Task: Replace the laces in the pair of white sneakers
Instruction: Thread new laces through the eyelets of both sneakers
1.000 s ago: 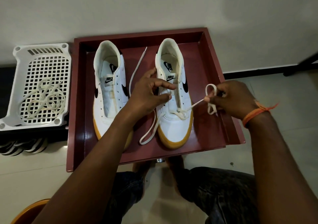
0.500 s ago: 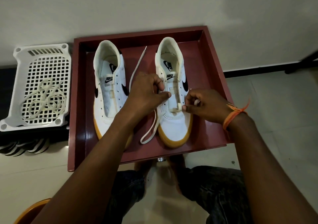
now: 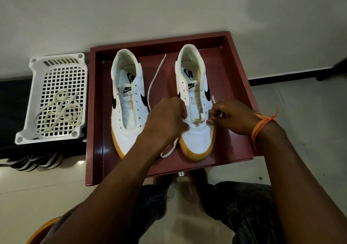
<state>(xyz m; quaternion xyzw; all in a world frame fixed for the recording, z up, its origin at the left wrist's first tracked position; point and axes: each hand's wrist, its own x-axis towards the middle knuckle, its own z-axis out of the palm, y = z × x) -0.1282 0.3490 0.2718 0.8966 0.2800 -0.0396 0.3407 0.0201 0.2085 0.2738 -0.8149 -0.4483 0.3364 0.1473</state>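
Two bare hands work at the near end of the right white leather sneaker with the yellow rubber sole (image 3: 195,138), which stands in the dark red wooden tray with raised edges (image 3: 238,97). The left hand (image 3: 167,120) has its fingers curled closed against the left side of this sneaker, near the lowest eyelets; what exactly it pinches there I cannot tell, because the knuckles hide the fingertips. The right hand (image 3: 232,118), with an orange thread bracelet (image 3: 262,123) on the wrist, pinches the cream flat shoelace (image 3: 214,100) between thumb and forefinger at the right side of the same sneaker, and the lace tip stands up just above the fingers. One more part of this lace passes the lowest eyelets, and its other end runs on the tray floor between the two sneakers, toward the far edge.

Left of it stands the second white sneaker with the yellow sole (image 3: 129,101), with no lace in its eyelets. Farther left, outside the tray, a white plastic grid basket (image 3: 33,101) holds a loose pile of cream old laces (image 3: 62,110).
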